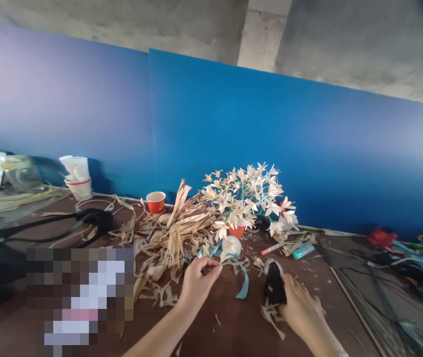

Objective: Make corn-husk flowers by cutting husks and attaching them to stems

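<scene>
My left hand (196, 283) is pinched shut on a light blue ribbon (241, 285), which runs from a small pale roll (231, 245) and curls down onto the brown table (234, 322). My right hand (300, 305) rests on the table and grips a black glue gun (274, 286) that stands upright. Just beyond both hands sits a bunch of cream husk flowers (248, 193) in an orange cup (237, 230). A heap of dried corn husks (174, 230) lies to the left of the flowers.
A red paper cup (155, 202) stands near the blue wall panel (271, 139). Stacked white cups (78, 181), a glass jar (20, 173), black cables (66, 220), a pink marker (273, 248), a teal lighter (302, 251), wires and tools (400, 267) lie around.
</scene>
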Demonstrator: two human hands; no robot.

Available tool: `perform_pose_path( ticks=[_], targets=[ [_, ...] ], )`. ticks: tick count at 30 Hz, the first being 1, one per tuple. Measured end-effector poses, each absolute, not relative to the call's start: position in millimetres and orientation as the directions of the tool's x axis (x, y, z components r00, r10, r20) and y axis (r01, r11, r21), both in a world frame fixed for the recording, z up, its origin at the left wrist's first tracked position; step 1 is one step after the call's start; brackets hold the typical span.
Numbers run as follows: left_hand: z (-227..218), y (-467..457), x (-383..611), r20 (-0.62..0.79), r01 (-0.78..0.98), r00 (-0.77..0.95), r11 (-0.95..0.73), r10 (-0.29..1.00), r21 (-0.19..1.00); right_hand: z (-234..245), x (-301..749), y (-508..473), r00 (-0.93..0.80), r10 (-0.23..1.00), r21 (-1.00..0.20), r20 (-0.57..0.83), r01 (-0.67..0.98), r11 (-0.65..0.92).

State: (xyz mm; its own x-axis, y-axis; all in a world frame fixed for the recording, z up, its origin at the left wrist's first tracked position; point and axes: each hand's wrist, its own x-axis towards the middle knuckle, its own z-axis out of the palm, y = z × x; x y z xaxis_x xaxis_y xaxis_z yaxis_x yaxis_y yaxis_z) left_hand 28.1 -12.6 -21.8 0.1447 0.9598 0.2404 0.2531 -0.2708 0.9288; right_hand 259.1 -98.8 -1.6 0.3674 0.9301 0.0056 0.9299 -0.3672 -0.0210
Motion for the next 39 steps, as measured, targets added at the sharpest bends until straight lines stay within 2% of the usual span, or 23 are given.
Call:
perform_pose_path(
  ticks=[3, 6, 8, 11, 15, 19, 24, 39],
  targets=[
    [-21, -11, 28, 0.230, 0.264, 0.137, -0.259, 0.964, 0.929, -4, 264, -96, 0.326, 0.939, -0.070, 0.111, 0.945, -0.320],
    [-22, -10, 28, 0.208, 0.230, 0.111, -0.229, 0.972, 0.946, 3, 266, -92, 0.259, 0.925, -0.195, 0.280, 0.958, -0.209],
    [-22, -9, 28, 0.185, 0.199, 0.090, -0.199, 0.979, 0.960, 10, 258, -89, 0.169, 0.911, -0.293, 0.377, 0.955, -0.056],
    [-23, -8, 29, 0.149, 0.151, 0.082, -0.160, 0.985, 0.975, 18, 233, -85, -0.040, 0.864, -0.400, 0.501, 0.875, 0.272],
    [-21, -8, 29, 0.158, 0.079, 0.081, -0.165, 0.984, 0.983, 19, 198, -80, -0.195, 0.827, -0.451, 0.528, 0.760, 0.468],
    [-20, -7, 30, 0.136, 0.036, 0.065, -0.139, 0.989, 0.990, 7, 188, -76, -0.212, 0.816, -0.482, 0.538, 0.717, 0.504],
    [-20, -7, 31, 0.129, 0.072, 0.049, -0.133, 0.990, 0.989, -6, 193, -74, -0.210, 0.825, -0.504, 0.525, 0.704, 0.500],
    [-18, -10, 30, 0.109, 0.103, 0.072, -0.116, 0.991, 0.988, 0, 188, -75, -0.198, 0.851, -0.533, 0.486, 0.705, 0.468]
  ],
)
